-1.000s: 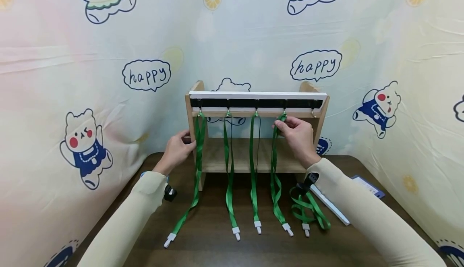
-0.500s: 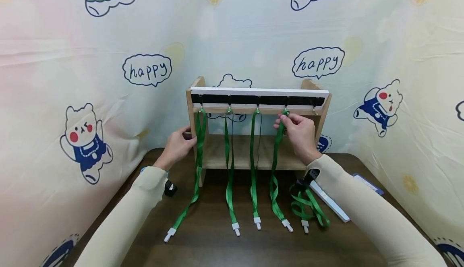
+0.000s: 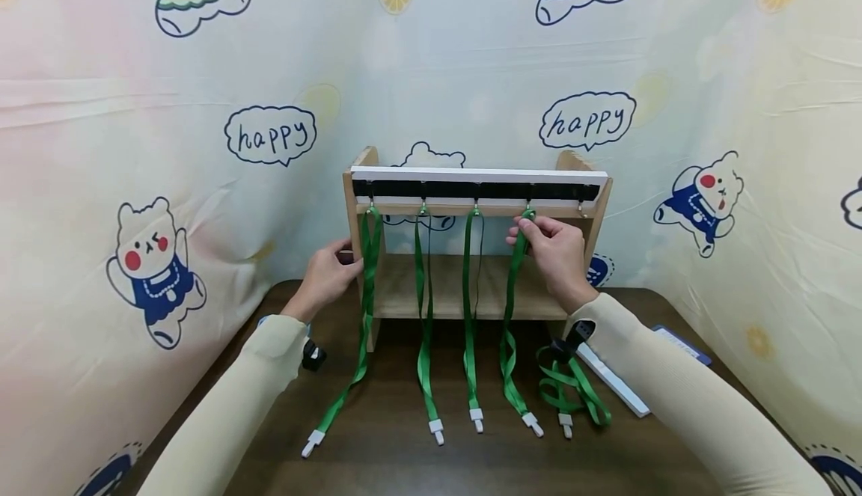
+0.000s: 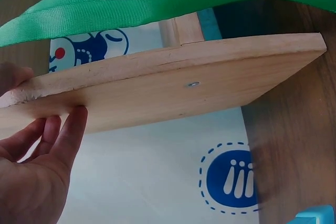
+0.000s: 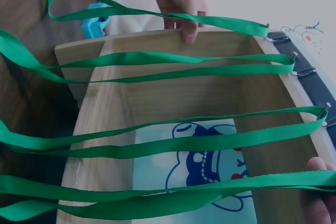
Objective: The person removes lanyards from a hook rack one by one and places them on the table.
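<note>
Four green lanyards (image 3: 423, 309) hang from the wooden rack (image 3: 586, 215). Right hand (image 3: 554, 253) pinches the fourth lanyard (image 3: 512, 309) at its hook; left hand (image 3: 328, 275) grips the rack's left side panel.

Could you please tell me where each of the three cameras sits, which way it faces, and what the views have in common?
Head: worn on the head, facing forward and down at the wooden rack; both sleeves, left hand and right hand show.
Left wrist: faces the rack's side panel; the left hand grips it.
Right wrist: faces across the rack at the green lanyards; a right fingertip shows.
Shared: rack and lanyards appear in all three.
</note>
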Available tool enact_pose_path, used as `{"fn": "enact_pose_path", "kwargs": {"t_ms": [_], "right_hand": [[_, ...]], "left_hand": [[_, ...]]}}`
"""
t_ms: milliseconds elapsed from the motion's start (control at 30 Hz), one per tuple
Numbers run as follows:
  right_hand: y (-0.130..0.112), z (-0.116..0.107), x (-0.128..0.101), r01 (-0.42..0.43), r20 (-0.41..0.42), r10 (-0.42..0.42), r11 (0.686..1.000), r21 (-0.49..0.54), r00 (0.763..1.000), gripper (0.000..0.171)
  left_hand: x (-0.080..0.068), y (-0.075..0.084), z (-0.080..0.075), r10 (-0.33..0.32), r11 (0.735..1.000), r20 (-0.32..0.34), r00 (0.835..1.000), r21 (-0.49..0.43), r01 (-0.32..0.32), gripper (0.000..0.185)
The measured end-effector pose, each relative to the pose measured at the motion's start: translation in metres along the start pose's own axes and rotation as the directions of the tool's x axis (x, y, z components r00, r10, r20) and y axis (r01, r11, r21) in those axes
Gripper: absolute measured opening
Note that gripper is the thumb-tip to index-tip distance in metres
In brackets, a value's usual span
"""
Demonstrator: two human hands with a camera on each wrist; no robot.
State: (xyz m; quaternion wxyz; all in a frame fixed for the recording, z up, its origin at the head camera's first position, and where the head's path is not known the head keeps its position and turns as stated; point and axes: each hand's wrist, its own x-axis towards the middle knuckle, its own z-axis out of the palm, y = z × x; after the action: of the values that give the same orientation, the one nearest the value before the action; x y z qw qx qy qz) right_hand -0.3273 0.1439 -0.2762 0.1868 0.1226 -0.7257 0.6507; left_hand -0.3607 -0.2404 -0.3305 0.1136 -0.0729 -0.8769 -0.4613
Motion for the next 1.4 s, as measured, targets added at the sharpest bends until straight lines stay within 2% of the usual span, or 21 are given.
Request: {"fn": "enact_pose_path", "kwargs": {"t_ms": [500, 767, 1400], "right_hand": [[-0.004, -0.006, -0.012, 0.059, 0.014, -0.06, 0.995, 0.084, 0.998, 0.038], [0.002, -0.013, -0.023, 0.03, 0.038, -0.033, 0.995, 0.093, 0.999, 0.039], [0.012, -0.028, -0.051, 0.047, 0.041, -0.056, 0.981, 0.186, 0.998, 0.031]], "left_hand": [[0.0, 0.0, 0.001, -0.005, 1.0, -0.001, 1.0, -0.006, 0.005, 0.058], [-0.001, 0.0, 0.001, 0.002, 1.0, -0.002, 1.0, -0.004, -0.002, 0.057], [-0.002, 0.003, 0.0, -0.024, 1.0, 0.008, 1.0, -0.001, 0.024, 0.055]]}}
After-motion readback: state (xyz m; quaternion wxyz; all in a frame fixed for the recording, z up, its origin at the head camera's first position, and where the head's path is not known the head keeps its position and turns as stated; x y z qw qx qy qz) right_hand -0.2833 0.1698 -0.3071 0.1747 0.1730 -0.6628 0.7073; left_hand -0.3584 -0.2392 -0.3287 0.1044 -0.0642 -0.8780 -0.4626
